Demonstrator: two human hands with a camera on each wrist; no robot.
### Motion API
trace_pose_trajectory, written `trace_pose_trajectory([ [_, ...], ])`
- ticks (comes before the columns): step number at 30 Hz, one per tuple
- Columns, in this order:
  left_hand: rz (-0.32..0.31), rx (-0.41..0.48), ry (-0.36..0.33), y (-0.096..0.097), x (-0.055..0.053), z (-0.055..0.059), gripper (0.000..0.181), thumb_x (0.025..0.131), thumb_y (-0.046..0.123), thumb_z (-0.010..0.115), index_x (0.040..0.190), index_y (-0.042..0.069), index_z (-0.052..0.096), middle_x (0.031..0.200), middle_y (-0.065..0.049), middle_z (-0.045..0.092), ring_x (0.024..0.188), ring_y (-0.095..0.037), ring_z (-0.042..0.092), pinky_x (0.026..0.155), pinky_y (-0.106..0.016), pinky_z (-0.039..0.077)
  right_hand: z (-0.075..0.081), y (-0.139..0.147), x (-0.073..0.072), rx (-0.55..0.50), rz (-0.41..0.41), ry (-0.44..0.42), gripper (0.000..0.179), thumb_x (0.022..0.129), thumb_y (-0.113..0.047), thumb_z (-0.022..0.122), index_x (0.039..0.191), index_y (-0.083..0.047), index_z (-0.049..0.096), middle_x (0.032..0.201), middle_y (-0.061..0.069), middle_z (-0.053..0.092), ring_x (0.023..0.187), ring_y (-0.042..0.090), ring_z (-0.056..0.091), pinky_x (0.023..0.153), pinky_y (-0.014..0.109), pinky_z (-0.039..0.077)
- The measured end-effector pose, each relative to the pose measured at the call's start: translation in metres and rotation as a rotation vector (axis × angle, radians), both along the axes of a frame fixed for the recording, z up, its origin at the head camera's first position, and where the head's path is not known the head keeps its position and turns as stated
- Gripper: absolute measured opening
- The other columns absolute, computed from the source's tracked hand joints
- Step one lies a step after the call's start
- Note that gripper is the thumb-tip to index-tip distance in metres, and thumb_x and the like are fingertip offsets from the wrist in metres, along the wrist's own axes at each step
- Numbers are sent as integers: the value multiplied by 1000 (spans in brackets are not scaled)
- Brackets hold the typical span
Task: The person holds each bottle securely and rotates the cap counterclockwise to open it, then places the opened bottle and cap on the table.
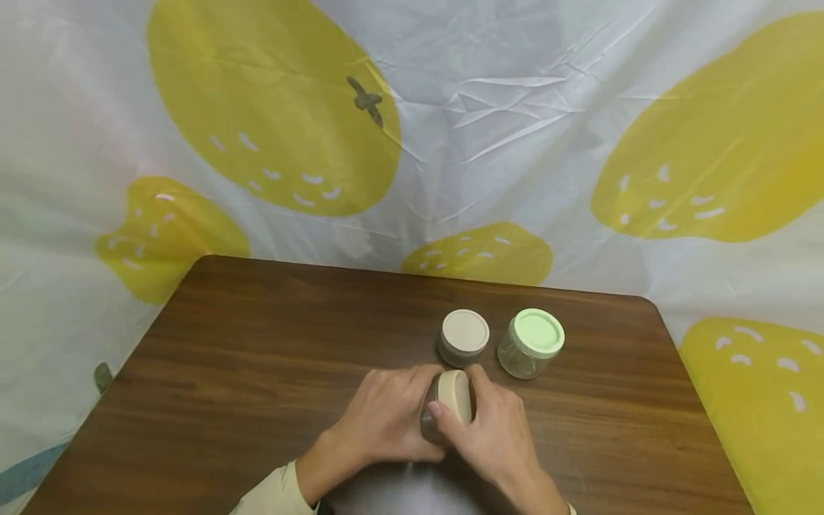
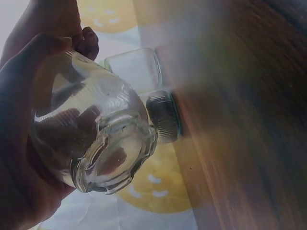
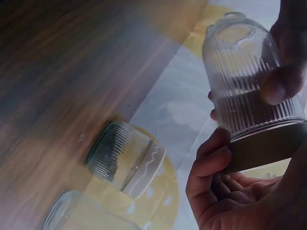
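The left hand [image 1: 394, 415] is curled round the body of a clear glass jar [image 2: 91, 129], its fingers bent and its thumb lying along the ribbed side. The right hand [image 1: 498, 429] is bent round the cream lid [image 1: 455, 393] of that same jar, thumb on the near side and fingers on the far side, so each hand is closed down to the width of what it grips. The jar lies between the two hands, tilted over, with its lid turned toward the right palm and its glass body in the left palm. In the right wrist view the lid sits against the mouth of the glass; whether it is screwed tight, I cannot tell. The left wrist view shows the scalloped base of the jar, pointing out past the left hand.

Just beyond the fingertips of both hands stands a beige-lidded jar [image 1: 463, 340], upright, with a dark lower part. To its right, beyond the right hand, is a green-lidded jar [image 1: 531, 343], also upright, its clear glass visible under the lid. These two are near each other but apart, and neither hand touches them. Under and around the hands runs the brown wood-grain worktop [image 1: 290, 336]. Past its far edge, well beyond the hands, hangs a pale cloth [image 1: 502, 150] with yellow fruit prints. A light sleeve [image 1: 277, 493] ends behind the left hand, at the wrist
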State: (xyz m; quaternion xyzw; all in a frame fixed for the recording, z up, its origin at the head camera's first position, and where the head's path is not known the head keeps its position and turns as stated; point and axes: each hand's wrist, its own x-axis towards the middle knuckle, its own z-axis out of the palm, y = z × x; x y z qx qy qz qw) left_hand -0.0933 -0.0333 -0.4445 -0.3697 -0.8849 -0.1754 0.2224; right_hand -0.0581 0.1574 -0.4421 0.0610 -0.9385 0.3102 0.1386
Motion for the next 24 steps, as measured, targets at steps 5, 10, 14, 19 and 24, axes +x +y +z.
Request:
trace_pose_trajectory([
  [5, -30, -12, -29, -1, -1, -1, 85, 50, 63, 90, 118, 19, 66, 88, 12, 73, 66, -8, 67, 56, -27, 54, -4, 4, 0, 27, 57, 48, 41, 75, -45, 84, 99, -21, 60, 67, -13, 53, 56, 2, 44, 51, 20, 36],
  [10, -57, -15, -132, -3, -1, -1, 85, 49, 63, 92, 118, 21, 66, 83, 13, 71, 64, -5, 63, 57, -25, 52, -9, 10, -2, 65, 174, 184, 47, 73, -47, 79, 105, -18, 61, 74, -13, 56, 61, 0, 47, 53, 18, 38],
  [14, -78, -15, -202, -4, 1, 1, 83, 50, 62, 91, 117, 22, 65, 77, 15, 66, 61, -2, 55, 54, -22, 47, -10, 16, -4, 95, 278, 276, 55, 72, -51, 76, 111, -15, 61, 78, -11, 58, 66, 1, 51, 55, 17, 40],
  [19, -93, -9, -230, -4, 2, 3, 81, 52, 60, 91, 119, 22, 65, 77, 15, 66, 59, 0, 49, 52, -20, 44, -9, 22, -6, 102, 355, 301, 61, 72, -52, 77, 118, -14, 61, 86, -10, 62, 70, 3, 55, 57, 18, 43],
  [24, -105, -7, -248, -4, 3, 4, 83, 52, 59, 91, 123, 22, 65, 80, 15, 69, 61, 0, 52, 53, -19, 45, -9, 27, -5, 101, 410, 299, 69, 75, -53, 78, 130, -15, 61, 105, -10, 67, 81, 4, 62, 66, 20, 50],
])
